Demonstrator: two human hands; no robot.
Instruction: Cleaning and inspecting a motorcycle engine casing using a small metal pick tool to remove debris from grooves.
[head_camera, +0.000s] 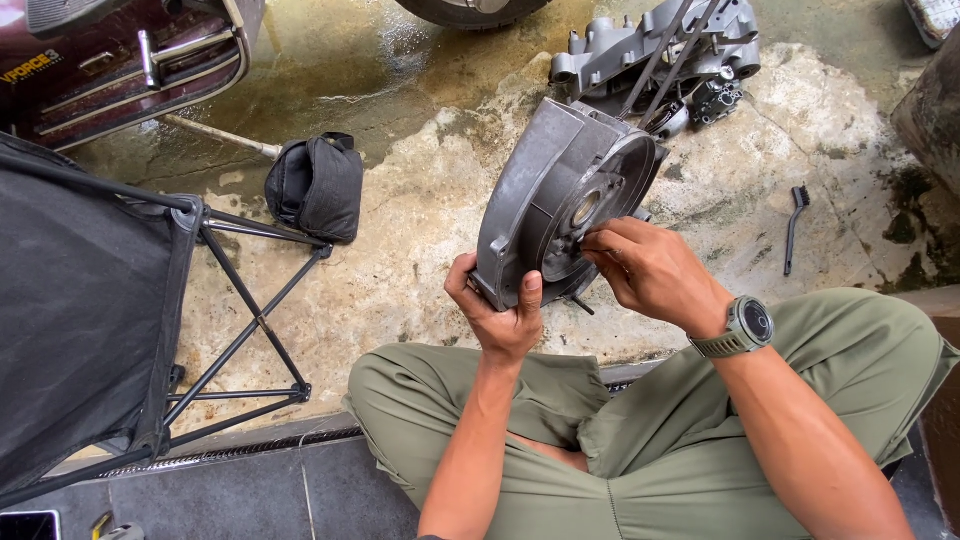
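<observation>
Both hands worked one grey metal engine cover (560, 205), held upright above the knees: the left hand (500, 315) clamped its near lower edge, the right hand (650, 270) pinched something at the hub. Steadying it there kept the fingers accurate.

1. Both forearms are bare; no sleeves reach into view.
2. The left hand (503, 318) wears nothing: no glove, ring or band.
3. The right hand (650, 270) has a wristwatch (741, 328) with a round dark face, grey case and olive-grey strap.
4. Loose olive-green trousers (660, 450), creased at the knees.
</observation>
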